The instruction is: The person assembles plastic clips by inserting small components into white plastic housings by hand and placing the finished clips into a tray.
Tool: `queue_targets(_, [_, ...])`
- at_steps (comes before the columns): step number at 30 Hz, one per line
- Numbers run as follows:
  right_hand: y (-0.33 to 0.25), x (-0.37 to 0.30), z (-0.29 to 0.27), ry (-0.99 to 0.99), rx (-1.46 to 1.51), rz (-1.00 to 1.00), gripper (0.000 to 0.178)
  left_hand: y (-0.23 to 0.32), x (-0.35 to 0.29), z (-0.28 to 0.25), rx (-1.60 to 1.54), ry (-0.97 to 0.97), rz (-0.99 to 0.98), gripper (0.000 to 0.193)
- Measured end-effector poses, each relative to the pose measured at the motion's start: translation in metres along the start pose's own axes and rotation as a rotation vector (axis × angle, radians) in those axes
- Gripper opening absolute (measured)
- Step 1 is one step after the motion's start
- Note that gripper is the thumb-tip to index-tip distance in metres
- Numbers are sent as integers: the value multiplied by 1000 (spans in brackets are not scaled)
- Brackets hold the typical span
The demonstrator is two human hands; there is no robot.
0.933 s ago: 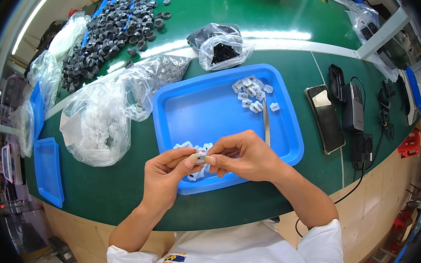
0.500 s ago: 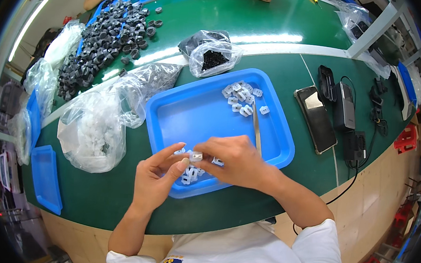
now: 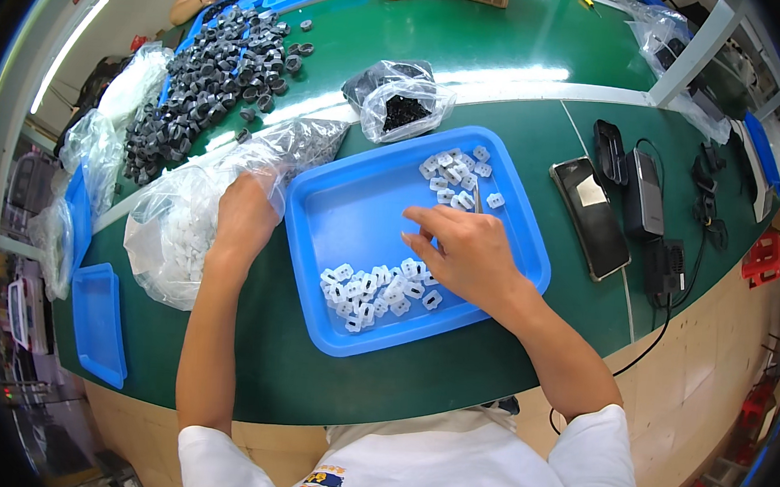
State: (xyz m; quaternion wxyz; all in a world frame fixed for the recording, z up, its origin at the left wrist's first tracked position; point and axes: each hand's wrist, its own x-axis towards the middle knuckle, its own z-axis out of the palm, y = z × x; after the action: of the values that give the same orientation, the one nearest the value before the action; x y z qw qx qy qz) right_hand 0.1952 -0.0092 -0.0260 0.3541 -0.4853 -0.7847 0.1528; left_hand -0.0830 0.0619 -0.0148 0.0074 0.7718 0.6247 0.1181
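Observation:
My left hand [image 3: 249, 214] reaches over the clear plastic bag [image 3: 156, 250] of small white parts, its fingers turned down and hidden by the hand and the film. Over the right half of the blue tray [image 3: 320, 336] hovers my right hand [image 3: 472, 254], thumb and index finger apart with nothing between them. Beneath it lie metal tweezers [image 3: 477, 198], mostly covered by the hand. White plastic pieces with slots [image 3: 378, 290] are heaped along the tray's near side. A smaller group of similar white pieces [image 3: 449, 170] sits in the far right corner.
Dark grey caps [image 3: 204, 86] are piled at the far left. Behind the tray stands an open bag of black parts [image 3: 406, 111]. A phone [image 3: 589, 219] and a grey device [image 3: 642, 196] with cables lie right. A small blue tray [image 3: 99, 323] is at left.
My left hand has left the tray and moved up and left to the plastic bag. The white piece between my hands is gone from them; my right hand has shifted right and opened.

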Motion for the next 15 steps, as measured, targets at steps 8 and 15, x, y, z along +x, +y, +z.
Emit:
queue_targets(8, [-9, -11, 8, -291, 38, -141, 18, -11, 9, 2, -50, 42, 51, 20])
queue_targets(15, [-11, -9, 6, -260, 97, -111, 19, -14, 8, 0, -152, 182, 53, 10])
